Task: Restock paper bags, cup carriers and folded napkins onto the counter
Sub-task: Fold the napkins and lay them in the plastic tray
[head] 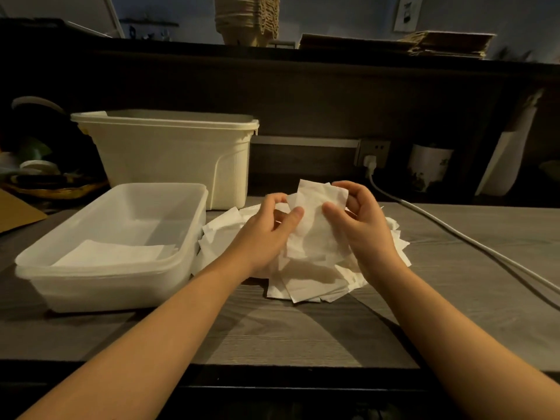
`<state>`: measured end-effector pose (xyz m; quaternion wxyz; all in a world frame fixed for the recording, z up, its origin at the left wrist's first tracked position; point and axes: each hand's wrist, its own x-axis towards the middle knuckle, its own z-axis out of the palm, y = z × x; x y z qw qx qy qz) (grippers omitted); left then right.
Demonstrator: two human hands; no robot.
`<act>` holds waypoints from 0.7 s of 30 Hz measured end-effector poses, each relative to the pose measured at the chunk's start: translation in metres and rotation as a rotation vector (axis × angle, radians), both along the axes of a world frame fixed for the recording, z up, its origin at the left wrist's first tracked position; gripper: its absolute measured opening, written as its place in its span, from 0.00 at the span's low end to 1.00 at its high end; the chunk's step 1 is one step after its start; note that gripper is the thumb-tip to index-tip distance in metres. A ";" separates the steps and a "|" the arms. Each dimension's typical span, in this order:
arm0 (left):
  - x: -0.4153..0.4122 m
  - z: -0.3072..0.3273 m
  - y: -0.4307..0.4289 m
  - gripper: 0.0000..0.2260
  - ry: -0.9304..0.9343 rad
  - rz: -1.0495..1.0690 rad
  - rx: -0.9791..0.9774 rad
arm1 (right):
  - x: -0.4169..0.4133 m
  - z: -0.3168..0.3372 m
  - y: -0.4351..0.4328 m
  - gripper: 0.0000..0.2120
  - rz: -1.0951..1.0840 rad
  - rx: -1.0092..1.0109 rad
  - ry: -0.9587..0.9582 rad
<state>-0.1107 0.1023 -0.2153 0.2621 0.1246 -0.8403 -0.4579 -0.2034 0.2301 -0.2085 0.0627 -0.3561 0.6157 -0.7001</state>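
A white napkin [315, 213] is held up between my two hands above a loose pile of white napkins [315, 277] on the grey wooden table. My left hand [266, 231] pinches its left edge with thumb and fingers. My right hand [360, 219] grips its right edge. To the left, a shallow translucent tray [194, 213] holds a flat folded napkin [115, 253]. On the raised counter at the back stand a stack of brown cup carriers [247, 19] and a flat stack of paper bags [424, 43].
A tall cream plastic bin [169, 156] stands behind the tray. A white cable [472, 241] runs from a wall socket [372, 153] across the table's right side. A white pot [428, 168] sits at the back right. Clutter lies far left.
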 end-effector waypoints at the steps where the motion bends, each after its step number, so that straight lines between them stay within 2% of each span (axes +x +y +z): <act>1: 0.000 0.000 0.002 0.16 -0.009 -0.016 -0.003 | 0.000 -0.001 0.000 0.15 -0.006 -0.012 0.008; 5: -0.002 -0.005 0.008 0.10 0.001 -0.070 0.042 | 0.002 -0.004 -0.003 0.17 0.015 0.004 0.048; 8: -0.007 -0.009 0.015 0.09 0.037 -0.074 0.075 | 0.007 -0.008 -0.007 0.17 0.099 0.035 -0.010; 12: -0.012 -0.009 0.018 0.20 0.036 0.044 0.030 | 0.007 -0.013 -0.012 0.24 0.192 0.062 -0.149; 14: -0.011 -0.008 0.017 0.22 0.042 0.095 -0.011 | 0.005 -0.012 -0.012 0.27 0.234 0.099 -0.191; 18: -0.006 -0.004 0.022 0.11 0.180 0.045 -0.071 | 0.006 -0.007 -0.008 0.11 0.387 0.065 -0.284; 21: -0.006 -0.004 0.021 0.10 0.217 0.026 -0.100 | 0.007 -0.008 -0.007 0.09 0.376 0.080 -0.349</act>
